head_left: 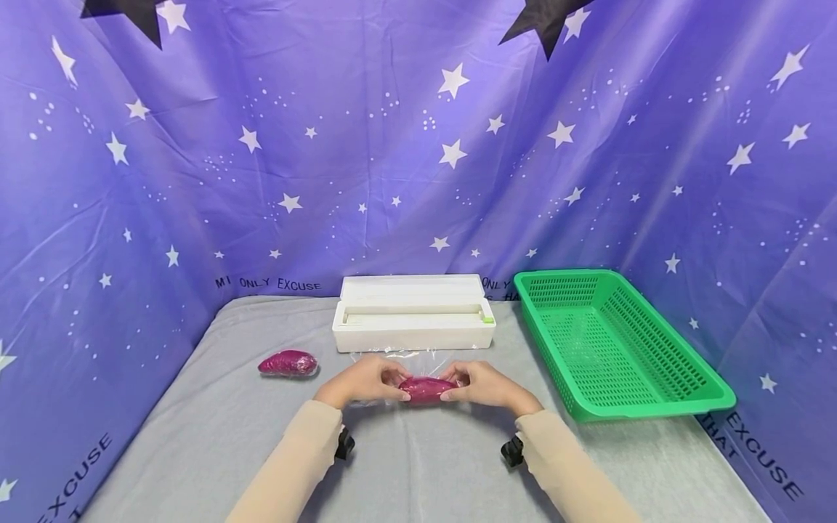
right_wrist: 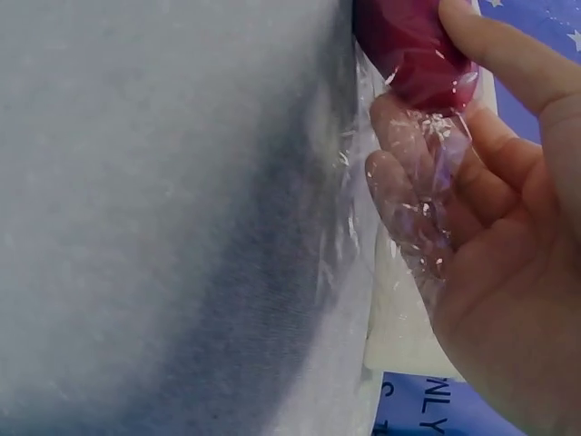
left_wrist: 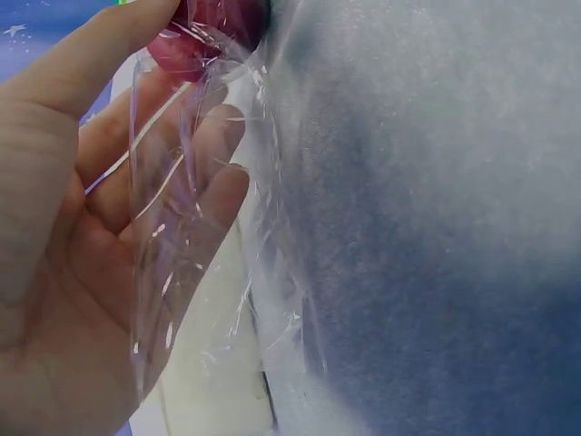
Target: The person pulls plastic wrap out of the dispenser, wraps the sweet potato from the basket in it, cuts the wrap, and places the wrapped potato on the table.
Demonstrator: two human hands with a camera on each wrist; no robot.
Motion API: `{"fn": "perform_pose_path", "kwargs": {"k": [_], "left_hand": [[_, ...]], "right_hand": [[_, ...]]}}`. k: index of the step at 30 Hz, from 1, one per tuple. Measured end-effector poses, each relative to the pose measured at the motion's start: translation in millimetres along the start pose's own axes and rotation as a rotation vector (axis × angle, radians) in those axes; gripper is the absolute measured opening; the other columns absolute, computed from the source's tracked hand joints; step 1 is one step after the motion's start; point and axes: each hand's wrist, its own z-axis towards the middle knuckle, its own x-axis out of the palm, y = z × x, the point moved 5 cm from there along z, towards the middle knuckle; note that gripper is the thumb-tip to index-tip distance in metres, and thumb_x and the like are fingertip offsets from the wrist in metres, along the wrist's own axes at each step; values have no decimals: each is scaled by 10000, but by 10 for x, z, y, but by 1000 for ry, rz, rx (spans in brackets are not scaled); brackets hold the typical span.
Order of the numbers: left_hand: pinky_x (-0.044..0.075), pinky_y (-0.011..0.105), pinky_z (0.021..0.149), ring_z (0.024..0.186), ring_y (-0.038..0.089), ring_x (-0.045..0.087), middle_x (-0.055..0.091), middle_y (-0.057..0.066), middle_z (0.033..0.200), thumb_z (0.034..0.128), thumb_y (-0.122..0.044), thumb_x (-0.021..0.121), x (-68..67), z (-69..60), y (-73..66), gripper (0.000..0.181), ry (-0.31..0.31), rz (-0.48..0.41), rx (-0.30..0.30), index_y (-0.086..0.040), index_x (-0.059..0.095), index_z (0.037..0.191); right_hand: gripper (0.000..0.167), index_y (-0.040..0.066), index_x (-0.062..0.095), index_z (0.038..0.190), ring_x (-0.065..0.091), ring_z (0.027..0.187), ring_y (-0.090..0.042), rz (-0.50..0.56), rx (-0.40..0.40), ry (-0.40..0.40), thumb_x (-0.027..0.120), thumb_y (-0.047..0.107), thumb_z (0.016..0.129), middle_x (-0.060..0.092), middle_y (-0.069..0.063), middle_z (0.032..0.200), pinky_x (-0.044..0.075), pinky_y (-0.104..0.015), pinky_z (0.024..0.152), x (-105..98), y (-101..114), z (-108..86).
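Note:
Between the two hands, a magenta sweet potato (head_left: 426, 390) lies sideways above the grey-covered table. My left hand (head_left: 368, 380) pinches its left end with thumb and fingers, while my right hand (head_left: 487, 385) grips the right end the same way. Clear cling film (left_wrist: 163, 263) covers the sweet potato, and a loose flap trails over the left palm and fingers in the left wrist view. More crumpled film (right_wrist: 427, 173) hangs off the other end across the right fingers. Some film also spreads behind the sweet potato, toward the white box.
Behind the hands stands a white cling film dispenser box (head_left: 413, 338) with its lid raised. Another magenta sweet potato (head_left: 288, 363), wrapped in film, lies on the left of the table. A green perforated basket (head_left: 654, 412) sits at the right. Purple star-printed cloth (head_left: 366, 145) surrounds the table.

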Motion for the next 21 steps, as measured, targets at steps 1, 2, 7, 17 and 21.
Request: {"fn": "perform_pose_path", "kwargs": {"k": [1, 2, 7, 17, 21], "left_hand": [[533, 284, 715, 708, 55, 635, 709, -80, 864, 829, -308, 828, 1, -10, -8, 397, 9, -6, -3, -104, 736, 1157], [529, 282, 709, 704, 55, 632, 708, -85, 861, 831, -312, 823, 4, -18, -9, 397, 18, -12, -13, -104, 737, 1159], [533, 304, 757, 765, 64, 650, 733, -72, 920, 865, -340, 779, -6, -45, -11, 374, 76, -54, -76, -119, 742, 1164], [526, 328, 783, 768, 99, 651, 709, -82, 847, 969, -432, 634, 11, -13, 88, 400, 126, -84, -140, -129, 725, 1213], [507, 307, 698, 703, 98, 607, 686, -68, 787, 989, -449, 597, 9, 23, 121, 380, 110, -66, -137, -150, 746, 1169]], "right_hand": [[268, 147, 702, 1071, 586, 693, -115, 11, 0, 16, 800, 282, 861, 662, 64, 843, 499, -279, 618, 3, 5, -4], [262, 138, 704, 1070, 582, 673, -113, 21, 0, 31, 797, 274, 865, 662, 58, 839, 500, -274, 590, 4, 9, -7], [251, 125, 718, 1077, 583, 647, -132, 53, 40, 110, 759, 298, 899, 681, 23, 835, 498, -278, 538, 12, 9, -19], [345, 90, 707, 1172, 567, 615, -136, 46, 70, 155, 609, 374, 1002, 665, -33, 757, 500, -282, 564, -2, -38, -20], [313, 95, 675, 1155, 587, 713, -141, 32, 55, 119, 585, 360, 1017, 657, -11, 836, 514, -311, 655, -17, -36, -8]]}}
